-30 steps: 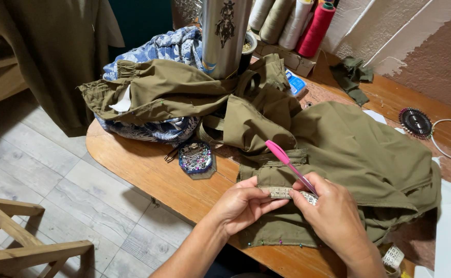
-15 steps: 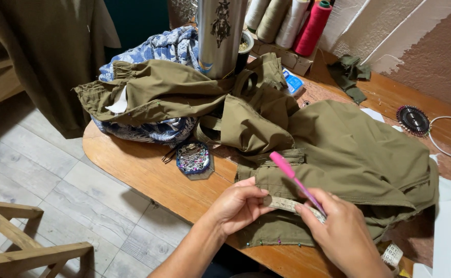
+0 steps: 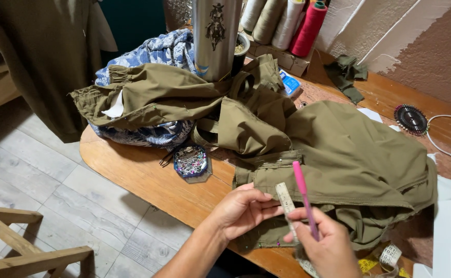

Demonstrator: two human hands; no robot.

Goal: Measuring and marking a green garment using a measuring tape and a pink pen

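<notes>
Measuring step — left hand [image 3: 243, 211] pinches tape [image 3: 286, 202] flat on olive garment [image 3: 349, 164] at table's 6 o'clock edge. Right hand [image 3: 326, 247] grips pink pen [image 3: 304, 198], clamped. Next move, likely — marking; needs tape steady.

Grey plank floor [image 3: 45, 175], wooden table [image 3: 133, 175], white-and-brown wall [image 3: 421, 41].

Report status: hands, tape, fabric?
Left hand pinches measuring tape on olive garment. Right hand holds pink pen and tape. Pin box nearby, clear.
</notes>
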